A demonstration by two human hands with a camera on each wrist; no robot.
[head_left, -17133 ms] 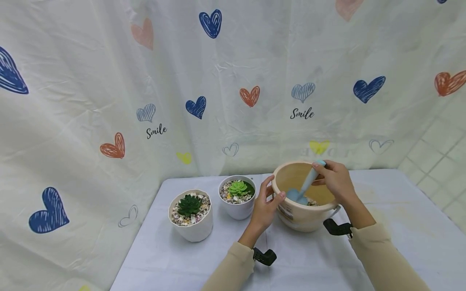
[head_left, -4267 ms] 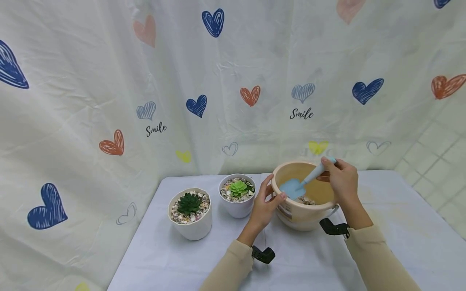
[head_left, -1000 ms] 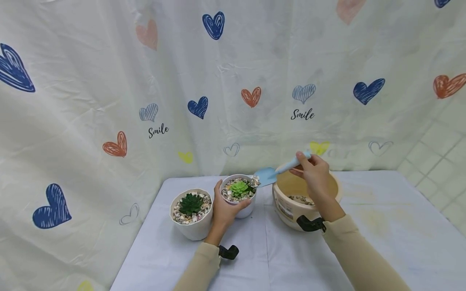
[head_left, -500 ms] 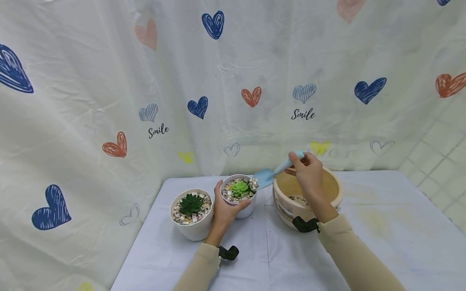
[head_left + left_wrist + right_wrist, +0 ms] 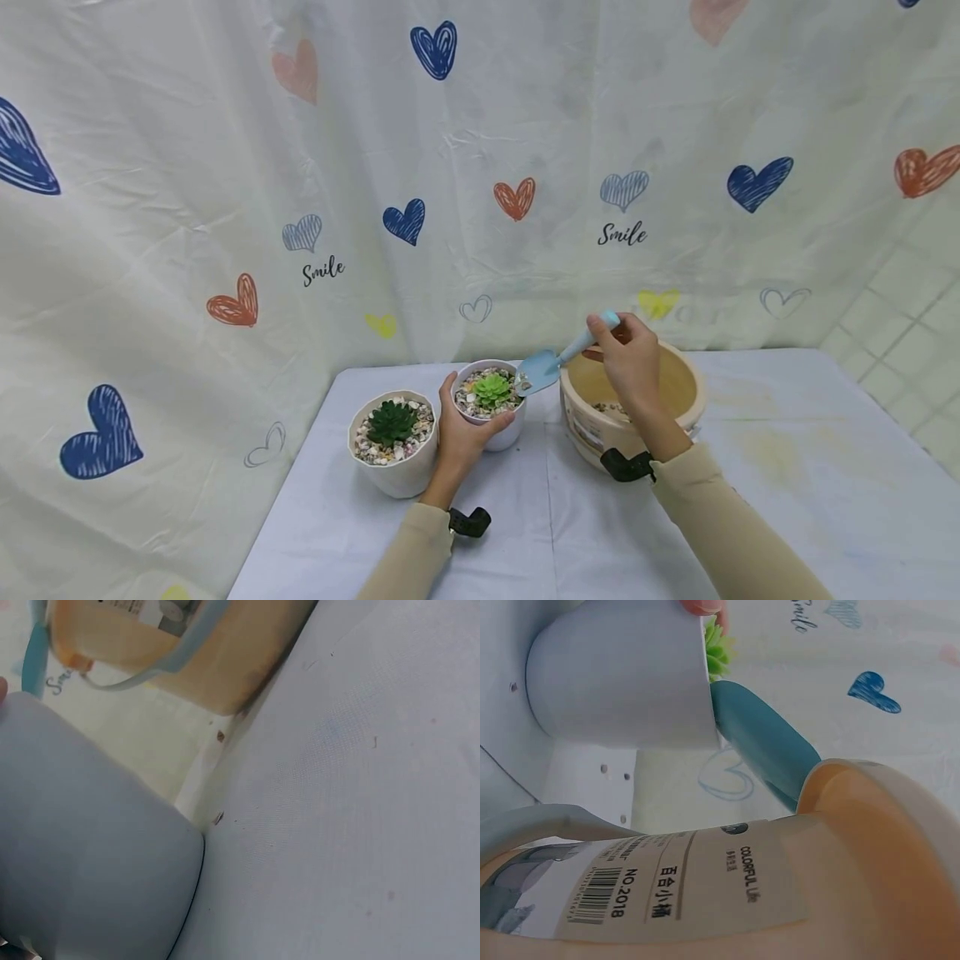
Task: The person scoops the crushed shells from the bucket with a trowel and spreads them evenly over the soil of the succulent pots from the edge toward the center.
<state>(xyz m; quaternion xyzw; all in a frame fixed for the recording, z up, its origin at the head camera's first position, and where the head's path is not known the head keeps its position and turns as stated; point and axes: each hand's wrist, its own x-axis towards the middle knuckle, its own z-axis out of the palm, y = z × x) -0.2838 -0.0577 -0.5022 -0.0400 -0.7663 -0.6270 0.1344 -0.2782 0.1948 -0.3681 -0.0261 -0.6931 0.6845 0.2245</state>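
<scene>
My left hand [image 5: 465, 433] grips the white pot [image 5: 501, 435] with the light green succulent [image 5: 491, 389], thumb across its front and fingers at its left side. My right hand [image 5: 633, 362] holds the light blue trowel [image 5: 581, 342] by its handle, with the blade tilted down to the pot's right rim. A few pebbles [image 5: 522, 383] lie at the blade's tip. In the right wrist view the trowel blade [image 5: 761, 739] touches or nearly touches the pot's rim. The beige bucket [image 5: 581, 421] stands to the right, pebbles [image 5: 611, 410] at its bottom, partly hidden by my right hand.
A second white pot [image 5: 405, 479] with a dark green succulent [image 5: 392, 422] stands left of my left hand. Everything rests on a white-covered table [image 5: 517, 542]. Behind it hangs a heart-printed curtain [image 5: 525, 275]. The bucket's grey handle [image 5: 191, 645] shows in the left wrist view.
My left hand has gone from the bucket's rim to the white pot. The trowel has moved left from the bucket to that pot and tipped, and fewer pebbles lie on its blade.
</scene>
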